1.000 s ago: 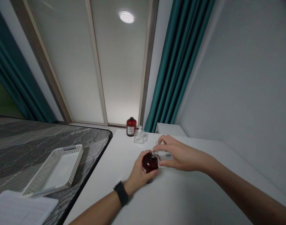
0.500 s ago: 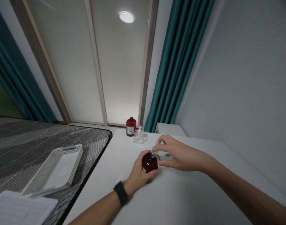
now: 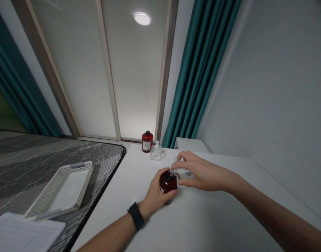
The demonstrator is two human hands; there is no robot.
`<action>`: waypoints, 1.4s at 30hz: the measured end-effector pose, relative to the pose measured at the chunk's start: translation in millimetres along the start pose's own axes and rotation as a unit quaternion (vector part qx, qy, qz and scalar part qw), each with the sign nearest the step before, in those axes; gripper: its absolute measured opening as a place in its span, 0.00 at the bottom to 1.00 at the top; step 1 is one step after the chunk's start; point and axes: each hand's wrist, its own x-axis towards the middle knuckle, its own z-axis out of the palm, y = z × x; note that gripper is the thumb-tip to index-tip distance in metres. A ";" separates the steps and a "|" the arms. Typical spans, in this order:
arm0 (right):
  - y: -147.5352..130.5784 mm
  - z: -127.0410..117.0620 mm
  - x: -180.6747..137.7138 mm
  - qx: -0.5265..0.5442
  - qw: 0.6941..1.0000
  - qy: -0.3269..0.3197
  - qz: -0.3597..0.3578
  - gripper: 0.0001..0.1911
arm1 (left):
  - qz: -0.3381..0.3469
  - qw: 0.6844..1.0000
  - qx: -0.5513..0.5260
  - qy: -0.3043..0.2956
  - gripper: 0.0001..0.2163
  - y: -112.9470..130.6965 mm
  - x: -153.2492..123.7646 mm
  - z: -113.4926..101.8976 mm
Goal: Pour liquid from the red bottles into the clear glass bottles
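My left hand (image 3: 156, 196), with a black watch on its wrist, is wrapped round a small dark red round bottle (image 3: 168, 182) standing on the white table (image 3: 197, 217). My right hand (image 3: 199, 171) reaches over from the right and pinches the small cap on top of that bottle (image 3: 172, 172). A pale clear bottle or box (image 3: 185, 174) lies on the table under my right palm, mostly hidden by it.
A red bottle with a black cap (image 3: 147, 141) and a clear glass bottle (image 3: 157, 152) stand at the table's far end. To the left, a white plastic basket (image 3: 62, 190) and white papers (image 3: 21, 234) lie on a grey patterned mattress (image 3: 45, 161). Teal curtains (image 3: 202, 70) hang behind.
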 end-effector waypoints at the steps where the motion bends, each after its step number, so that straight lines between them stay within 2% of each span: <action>1: -0.2 0.1 0.0 0.001 1.000 0.000 0.000 0.17 | 0.000 1.000 0.000 0.000 0.30 0.2 0.0 0.1; 42: 1.8 -2.0 2.1 0.014 1.000 -0.013 -0.007 0.19 | -0.008 1.000 -0.003 -0.001 0.30 -0.1 -1.4 -0.3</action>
